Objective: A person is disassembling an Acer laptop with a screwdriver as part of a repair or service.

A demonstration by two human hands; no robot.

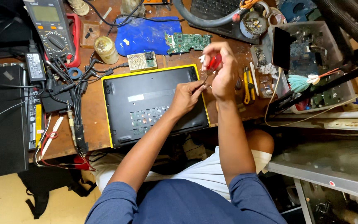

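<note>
A: Which containers are standing on the workbench (92, 108), and what are they holding?

B: A grey plastic bin (311, 29) is sitting at the right end. It is holding circuit boards, a dark flat panel leaning upright, and a small teal brush (299, 83). A round dish (254, 24) near the top edge is holding small metal parts; their kind is too small to tell. A yellowish jar (105, 49) is standing left of a blue cloth (143, 35); its contents are not showing.

A: Where is the screwdriver lying relative to the hands?

B: The red-handled screwdriver (213, 65) is not lying down. The right hand (222, 72) is clenching around its handle, holding it above the right edge of the laptop (152, 103). The shaft is angling down and to the left, toward the left hand (186, 96).

A: What is the left hand doing?

B: Its fingertips are pinching at the tip of the shaft, just over the laptop's right side. Whether a screw is sitting between them cannot be told.

A: How is the laptop lying?

B: It is resting bottom-up, dark base facing upward, yellow rim showing round the edge, between a bundle of black cables (77, 95) and the bin.
</note>
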